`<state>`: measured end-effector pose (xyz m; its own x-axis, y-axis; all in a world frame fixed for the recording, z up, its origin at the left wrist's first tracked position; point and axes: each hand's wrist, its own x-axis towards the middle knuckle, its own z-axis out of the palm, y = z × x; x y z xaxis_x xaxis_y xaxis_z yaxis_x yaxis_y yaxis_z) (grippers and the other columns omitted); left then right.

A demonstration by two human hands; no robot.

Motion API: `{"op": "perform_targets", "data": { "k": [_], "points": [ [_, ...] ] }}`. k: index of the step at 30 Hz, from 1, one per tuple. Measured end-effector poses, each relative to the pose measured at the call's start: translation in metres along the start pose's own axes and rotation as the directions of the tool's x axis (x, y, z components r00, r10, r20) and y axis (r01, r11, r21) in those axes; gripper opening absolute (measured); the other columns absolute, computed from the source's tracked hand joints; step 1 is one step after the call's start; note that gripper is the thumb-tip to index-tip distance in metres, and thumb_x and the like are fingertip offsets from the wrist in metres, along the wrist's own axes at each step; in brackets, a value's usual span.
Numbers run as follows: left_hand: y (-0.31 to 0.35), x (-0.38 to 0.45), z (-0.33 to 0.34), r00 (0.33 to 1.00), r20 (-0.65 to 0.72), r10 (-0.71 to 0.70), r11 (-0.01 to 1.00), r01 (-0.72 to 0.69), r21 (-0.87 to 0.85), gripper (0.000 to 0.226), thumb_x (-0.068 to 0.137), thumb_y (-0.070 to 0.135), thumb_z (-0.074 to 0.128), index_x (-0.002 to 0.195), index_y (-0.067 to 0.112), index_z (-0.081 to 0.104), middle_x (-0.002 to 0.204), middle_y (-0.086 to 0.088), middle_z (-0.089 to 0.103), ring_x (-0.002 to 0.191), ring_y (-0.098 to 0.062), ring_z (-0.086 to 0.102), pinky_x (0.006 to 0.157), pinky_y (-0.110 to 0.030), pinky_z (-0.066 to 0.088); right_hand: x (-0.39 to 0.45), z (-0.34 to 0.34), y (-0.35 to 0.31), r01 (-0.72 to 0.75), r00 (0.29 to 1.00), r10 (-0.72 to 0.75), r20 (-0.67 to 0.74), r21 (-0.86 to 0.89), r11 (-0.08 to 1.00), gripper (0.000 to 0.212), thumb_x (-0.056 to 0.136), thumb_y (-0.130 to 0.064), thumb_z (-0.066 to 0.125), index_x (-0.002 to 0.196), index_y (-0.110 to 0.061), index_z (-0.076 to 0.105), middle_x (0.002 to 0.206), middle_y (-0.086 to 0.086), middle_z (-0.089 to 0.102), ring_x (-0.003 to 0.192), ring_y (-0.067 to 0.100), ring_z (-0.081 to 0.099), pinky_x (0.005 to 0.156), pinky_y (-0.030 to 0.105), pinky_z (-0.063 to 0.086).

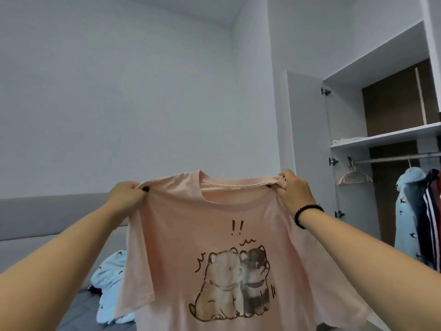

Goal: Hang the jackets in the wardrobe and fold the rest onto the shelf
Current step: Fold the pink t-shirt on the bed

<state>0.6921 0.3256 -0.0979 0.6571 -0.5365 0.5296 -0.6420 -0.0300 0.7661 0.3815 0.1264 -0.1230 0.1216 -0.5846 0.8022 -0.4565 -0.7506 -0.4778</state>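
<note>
Here the pink T-shirt [214,235] hangs spread in the air before the open wardrobe [358,111], its front printed with two cartoon dogs and exclamation marks. Its neck is uppermost, its length running straight down. The left hand [126,197] and right hand [294,189] each pinch a shoulder.

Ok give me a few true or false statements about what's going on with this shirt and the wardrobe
1. Both hands, left and right, grip the pink T-shirt at its shoulders. True.
2. The T-shirt's print shows a cat. False: two puppies.
3. An empty hanger hangs on the wardrobe rail. True.
4. The wardrobe shelf holds nothing. False: white fabric lies on it.
5. The bead bracelet is on the left wrist. False: right.
</note>
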Motion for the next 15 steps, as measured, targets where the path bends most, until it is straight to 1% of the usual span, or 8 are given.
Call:
{"op": "perform_targets", "data": {
  "k": [2, 3, 5, 7, 9, 11, 13, 15],
  "points": [
    [0.008, 0.002, -0.015, 0.998, -0.060, 0.028, 0.997, -0.024, 0.073, 0.029, 0.084, 0.004, 0.050, 0.059, 0.014, 0.041, 0.062, -0.008, 0.042, 0.064, -0.023, 0.037, 0.059, -0.030, 0.023, 0.010, -0.009, -0.010, 0.055, 0.998, -0.056, -0.038, -0.021, 0.998, 0.036, 0.090, -0.032, 0.064, 0.069, -0.016, 0.040, 0.064, -0.001, 0.047, 0.062, 0.024, 0.045, 0.049, 0.027, 0.031],
    [0.013, 0.002, -0.022, 0.995, -0.091, 0.034, 0.996, -0.025, 0.090, 0.032, 0.085, 0.004, 0.048, 0.057, 0.014, 0.037, 0.061, -0.007, 0.039, 0.062, -0.023, 0.035, 0.057, -0.030, 0.022, 0.013, -0.015, -0.017, 0.064, 0.997, -0.066, -0.050, -0.042, 0.997, 0.044, 0.088, -0.036, 0.065, 0.064, -0.017, 0.034, 0.060, -0.001, 0.043, 0.059, 0.024, 0.040, 0.048, 0.029, 0.027],
    [0.024, 0.002, -0.034, 0.987, -0.159, 0.023, 0.996, -0.009, 0.088, 0.032, 0.084, 0.000, 0.043, 0.059, 0.014, 0.030, 0.061, -0.007, 0.034, 0.059, -0.022, 0.030, 0.055, -0.030, 0.019, 0.021, -0.027, -0.033, 0.050, 0.997, -0.055, -0.058, -0.095, 0.994, 0.053, 0.087, -0.048, 0.062, 0.063, -0.015, 0.029, 0.060, 0.003, 0.041, 0.058, 0.025, 0.035, 0.051, 0.032, 0.024],
    [0.037, -0.002, -0.045, 0.972, -0.231, 0.033, 0.997, -0.018, 0.070, 0.028, 0.084, -0.002, 0.038, 0.062, 0.012, 0.030, 0.062, -0.007, 0.033, 0.059, -0.023, 0.029, 0.053, -0.031, 0.019, 0.025, -0.039, -0.051, 0.042, 0.997, -0.051, -0.054, -0.147, 0.988, 0.054, 0.086, -0.055, 0.058, 0.064, -0.012, 0.034, 0.063, 0.006, 0.044, 0.059, 0.026, 0.039, 0.052, 0.031, 0.026],
    [0.051, -0.010, -0.056, 0.940, -0.311, 0.141, 0.990, -0.130, 0.057, 0.025, 0.090, 0.006, 0.041, 0.065, 0.008, 0.038, 0.065, -0.007, 0.040, 0.063, -0.025, 0.036, 0.054, -0.034, 0.025, 0.029, -0.050, -0.069, 0.047, 0.995, -0.058, -0.075, -0.140, 0.989, 0.056, 0.087, -0.059, 0.054, 0.064, -0.011, 0.038, 0.062, 0.004, 0.045, 0.059, 0.026, 0.041, 0.050, 0.029, 0.026],
    [0.067, -0.024, -0.072, 0.891, -0.346, 0.293, 0.953, -0.301, 0.029, 0.032, 0.094, 0.025, 0.054, 0.072, 0.002, 0.050, 0.070, -0.006, 0.051, 0.068, -0.025, 0.045, 0.059, -0.035, 0.032, 0.033, -0.064, -0.086, 0.059, 0.992, -0.073, -0.104, -0.131, 0.990, 0.058, 0.086, -0.062, 0.054, 0.064, -0.010, 0.040, 0.061, 0.003, 0.045, 0.059, 0.025, 0.041, 0.049, 0.028, 0.026],
    [0.080, -0.038, -0.090, 0.854, -0.309, 0.419, 0.898, -0.440, 0.001, 0.041, 0.086, 0.040, 0.069, 0.075, 0.002, 0.058, 0.069, -0.004, 0.056, 0.065, -0.020, 0.049, 0.061, -0.034, 0.036, 0.035, -0.078, -0.098, 0.076, 0.988, -0.093, -0.124, -0.139, 0.987, 0.058, 0.084, -0.062, 0.056, 0.064, -0.010, 0.041, 0.062, 0.004, 0.045, 0.058, 0.023, 0.039, 0.051, 0.028, 0.026],
    [0.091, -0.050, -0.109, 0.852, -0.236, 0.468, 0.868, -0.493, -0.059, 0.032, 0.079, 0.040, 0.077, 0.077, 0.009, 0.069, 0.075, -0.002, 0.067, 0.069, -0.014, 0.057, 0.065, -0.031, 0.044, 0.036, -0.093, -0.107, 0.112, 0.982, -0.135, -0.133, -0.166, 0.980, 0.057, 0.084, -0.061, 0.057, 0.063, -0.011, 0.039, 0.063, 0.005, 0.045, 0.059, 0.023, 0.039, 0.051, 0.028, 0.026]
  ]
}}
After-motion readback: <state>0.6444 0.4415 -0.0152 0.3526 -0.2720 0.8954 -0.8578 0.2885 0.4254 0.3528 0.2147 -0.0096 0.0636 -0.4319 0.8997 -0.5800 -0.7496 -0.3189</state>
